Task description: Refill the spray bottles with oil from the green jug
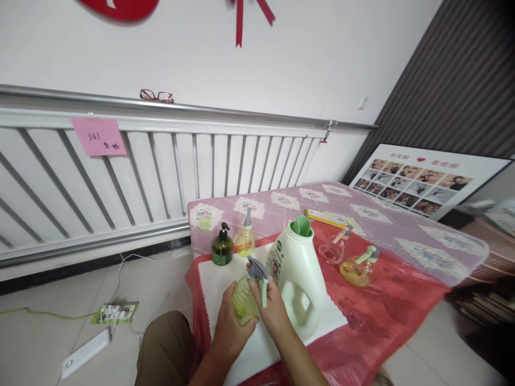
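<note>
My left hand (232, 321) is wrapped round a clear ribbed spray bottle (244, 301) with yellow-green liquid in it. On its top sits a grey spray head (257, 268) with a pale green trigger, and my right hand (270, 305) grips this head. Just right of my hands stands a large pale green detergent jug (308, 268), uncapped, with a green spout in its neck. Behind the held bottle are a dark green pump bottle (222, 250) and another spray bottle (245, 239) with a little yellow liquid.
Two more spray bottles lie or lean to the right, one nearly colourless (332, 250), one with amber liquid (357, 272). A green cap (204, 223) and a yellow box (326, 217) rest farther back. Red plastic (386, 305) and a white sheet (213, 284) cover the table.
</note>
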Demonstrator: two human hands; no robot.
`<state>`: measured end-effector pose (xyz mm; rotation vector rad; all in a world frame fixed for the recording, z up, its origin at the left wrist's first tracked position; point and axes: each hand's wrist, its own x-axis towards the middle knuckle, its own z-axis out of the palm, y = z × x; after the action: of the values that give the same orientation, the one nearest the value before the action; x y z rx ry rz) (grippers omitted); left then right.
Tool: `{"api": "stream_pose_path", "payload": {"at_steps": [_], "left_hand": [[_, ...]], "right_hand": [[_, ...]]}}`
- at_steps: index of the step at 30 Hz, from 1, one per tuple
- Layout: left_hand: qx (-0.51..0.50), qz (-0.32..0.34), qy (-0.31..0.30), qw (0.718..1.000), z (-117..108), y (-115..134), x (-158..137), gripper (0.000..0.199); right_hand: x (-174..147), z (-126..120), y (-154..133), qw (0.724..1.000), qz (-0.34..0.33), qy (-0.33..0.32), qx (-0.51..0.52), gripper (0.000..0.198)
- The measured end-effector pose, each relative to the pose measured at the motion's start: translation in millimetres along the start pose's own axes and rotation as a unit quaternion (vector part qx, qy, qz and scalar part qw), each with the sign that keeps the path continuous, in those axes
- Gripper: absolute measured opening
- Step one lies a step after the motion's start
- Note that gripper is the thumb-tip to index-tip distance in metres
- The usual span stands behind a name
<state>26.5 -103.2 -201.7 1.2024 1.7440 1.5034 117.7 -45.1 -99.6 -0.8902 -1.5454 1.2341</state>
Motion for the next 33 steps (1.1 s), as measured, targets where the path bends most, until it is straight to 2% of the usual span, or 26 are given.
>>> {"api": "stream_pose_path", "payload": {"at_steps": [2, 8, 14, 23, 28, 33], "left_hand": [[0.000, 0.003, -0.003, 1.000, 0, 0, 0, 0.086], [0.008, 0.009, 0.002, 1.000, 1, -1, 0, 0.085], [0.006, 0.013, 0.004, 1.000, 2, -3, 0, 0.086], [-0.007, 0.017, -0.001, 1.000, 0, -3, -1, 0.086], [-0.007, 0.011, 0.008, 1.000, 2, -5, 0, 0.087], [0.005, 0.011, 0.002, 1.000, 0, -2, 1, 0.086]], "right_hand": [[0, 0, -1, 1.000, 0.001, 0.009, -0.005, 0.052], [-1, 0, -1, 1.000, 0.008, -0.013, -0.011, 0.037], [0, -1, 2, 0.999, -0.008, -0.008, -0.037, 0.046], [4, -1, -9, 0.999, -0.028, -0.018, -0.030, 0.036], [5, 0, -6, 0.999, -0.019, 0.007, -0.030, 0.046], [5, 0, -7, 0.999, -0.013, 0.004, -0.036, 0.031]]}}
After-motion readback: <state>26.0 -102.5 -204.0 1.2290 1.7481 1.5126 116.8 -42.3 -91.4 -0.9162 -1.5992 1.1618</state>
